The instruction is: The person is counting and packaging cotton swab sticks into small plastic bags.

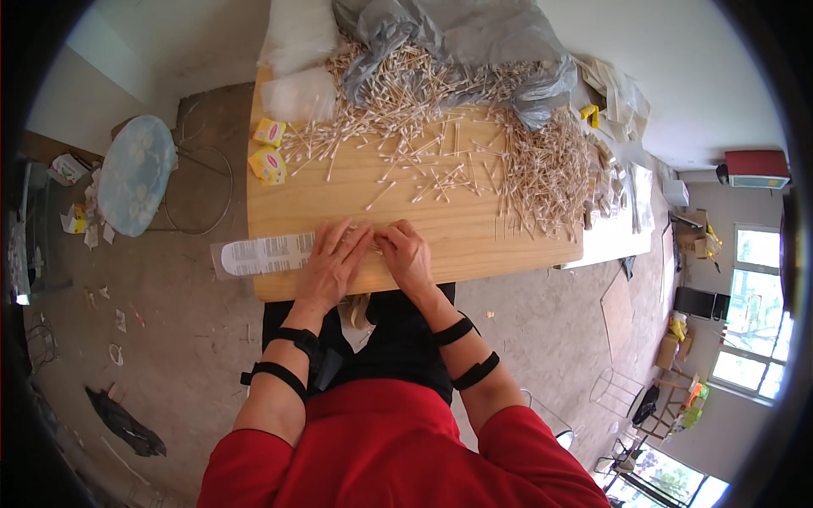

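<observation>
A clear plastic bag with a white printed card (267, 255) inside lies along the near edge of the wooden table. My left hand (336, 262) rests on its right part, fingers stretched out flat and covering that end. Close beside it, my right hand (406, 256) has its fingertips pinched together at the bag's right end. What they grip is small and mostly hidden. Loose cotton swabs (440, 182) are scattered beyond my hands, and a dense pile of them (546, 173) covers the table's right side.
A grey plastic bag (500, 42) lies over more swabs at the far side. Two small yellow boxes (269, 132) and a stack of clear bags (301, 95) are at the far left. A round stool (137, 176) stands left of the table (330, 203); litter dots the floor.
</observation>
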`<action>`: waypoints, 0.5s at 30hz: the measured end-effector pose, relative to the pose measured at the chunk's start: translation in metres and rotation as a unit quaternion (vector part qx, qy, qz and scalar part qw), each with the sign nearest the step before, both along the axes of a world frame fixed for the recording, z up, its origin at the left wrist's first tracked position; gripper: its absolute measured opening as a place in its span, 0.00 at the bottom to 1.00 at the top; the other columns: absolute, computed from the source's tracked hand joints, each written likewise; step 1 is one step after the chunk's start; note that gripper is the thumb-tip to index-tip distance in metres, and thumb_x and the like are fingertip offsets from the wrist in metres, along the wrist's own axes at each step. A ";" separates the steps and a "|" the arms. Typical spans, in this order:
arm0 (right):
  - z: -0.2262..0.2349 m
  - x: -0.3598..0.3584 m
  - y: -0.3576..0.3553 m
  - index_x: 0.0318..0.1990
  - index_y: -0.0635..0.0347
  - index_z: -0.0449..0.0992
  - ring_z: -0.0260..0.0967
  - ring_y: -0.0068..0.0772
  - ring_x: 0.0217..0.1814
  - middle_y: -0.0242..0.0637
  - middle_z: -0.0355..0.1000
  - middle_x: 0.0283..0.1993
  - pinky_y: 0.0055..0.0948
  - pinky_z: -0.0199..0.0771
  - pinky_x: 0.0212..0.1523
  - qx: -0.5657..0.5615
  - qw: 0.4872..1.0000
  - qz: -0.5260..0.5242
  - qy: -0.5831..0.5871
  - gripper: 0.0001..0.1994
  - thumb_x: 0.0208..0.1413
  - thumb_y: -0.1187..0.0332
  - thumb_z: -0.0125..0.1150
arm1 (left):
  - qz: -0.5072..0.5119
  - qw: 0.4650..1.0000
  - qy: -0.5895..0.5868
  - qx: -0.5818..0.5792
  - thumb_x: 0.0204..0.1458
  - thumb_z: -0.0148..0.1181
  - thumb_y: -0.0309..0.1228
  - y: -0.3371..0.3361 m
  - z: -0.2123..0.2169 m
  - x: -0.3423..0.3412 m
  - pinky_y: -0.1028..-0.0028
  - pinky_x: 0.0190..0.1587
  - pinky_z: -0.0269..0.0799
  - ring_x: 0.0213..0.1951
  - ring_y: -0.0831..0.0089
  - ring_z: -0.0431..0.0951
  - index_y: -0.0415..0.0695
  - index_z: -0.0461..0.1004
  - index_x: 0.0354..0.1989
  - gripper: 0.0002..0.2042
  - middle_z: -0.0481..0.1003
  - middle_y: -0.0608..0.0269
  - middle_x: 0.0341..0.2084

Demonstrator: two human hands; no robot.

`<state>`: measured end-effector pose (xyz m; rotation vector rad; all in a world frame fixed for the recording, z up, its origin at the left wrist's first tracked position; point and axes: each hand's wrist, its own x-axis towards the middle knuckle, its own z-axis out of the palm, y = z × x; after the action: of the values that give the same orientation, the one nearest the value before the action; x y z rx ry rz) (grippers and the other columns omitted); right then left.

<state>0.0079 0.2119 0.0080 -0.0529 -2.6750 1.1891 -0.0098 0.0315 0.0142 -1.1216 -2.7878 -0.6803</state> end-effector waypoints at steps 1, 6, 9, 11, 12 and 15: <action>0.000 -0.003 -0.001 0.37 0.58 0.78 0.74 0.49 0.35 0.42 0.72 0.38 0.41 0.74 0.33 -0.004 1.000 -0.022 0.018 0.05 0.52 0.74 0.61 | 0.001 1.000 0.001 0.000 0.53 0.57 0.28 0.000 -0.001 0.000 0.56 0.70 0.50 0.66 0.63 0.58 0.45 0.68 0.61 0.24 0.64 0.68 0.63; 0.013 -0.039 0.007 0.38 0.57 0.78 0.74 0.47 0.39 0.39 0.70 0.44 0.41 0.74 0.33 0.071 0.997 -0.034 0.013 0.06 0.53 0.73 0.60 | 0.002 1.000 0.005 -0.026 0.55 0.55 0.31 0.002 -0.001 -0.002 0.52 0.72 0.46 0.67 0.63 0.58 0.46 0.68 0.61 0.23 0.63 0.69 0.63; 0.001 -0.050 0.018 0.39 0.57 0.77 0.73 0.45 0.43 0.37 0.69 0.46 0.41 0.75 0.36 0.167 0.985 0.034 0.018 0.07 0.52 0.71 0.59 | 0.006 1.000 -0.008 -0.025 0.56 0.54 0.33 0.000 -0.003 0.002 0.52 0.71 0.46 0.66 0.64 0.59 0.45 0.69 0.60 0.21 0.65 0.68 0.62; 0.000 -0.049 0.019 0.39 0.57 0.77 0.73 0.44 0.43 0.37 0.69 0.46 0.41 0.74 0.38 0.115 0.992 -0.039 -0.032 0.07 0.51 0.71 0.60 | 0.007 1.000 -0.006 -0.020 0.56 0.54 0.33 -0.002 -0.004 0.001 0.52 0.71 0.46 0.66 0.64 0.59 0.45 0.69 0.59 0.21 0.65 0.67 0.61; 0.001 -0.054 0.022 0.39 0.57 0.77 0.73 0.44 0.43 0.37 0.69 0.46 0.41 0.74 0.38 0.114 0.992 -0.036 -0.032 0.07 0.51 0.71 0.60 | 0.003 1.000 -0.007 -0.016 0.57 0.54 0.33 -0.002 -0.004 0.002 0.53 0.71 0.46 0.65 0.65 0.59 0.45 0.69 0.59 0.21 0.65 0.67 0.60; 0.000 -0.069 0.033 0.36 0.56 0.78 0.73 0.44 0.42 0.36 0.71 0.43 0.42 0.73 0.37 0.073 0.993 -0.081 0.053 0.05 0.51 0.71 0.61 | 0.005 1.000 0.008 -0.015 0.57 0.54 0.33 0.001 -0.005 0.002 0.54 0.72 0.47 0.65 0.65 0.60 0.44 0.68 0.59 0.21 0.65 0.67 0.60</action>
<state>-0.0611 0.2452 0.0082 -0.1752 -2.6006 0.9198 -0.0082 0.0320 0.0090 -1.1117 -2.7976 -0.6275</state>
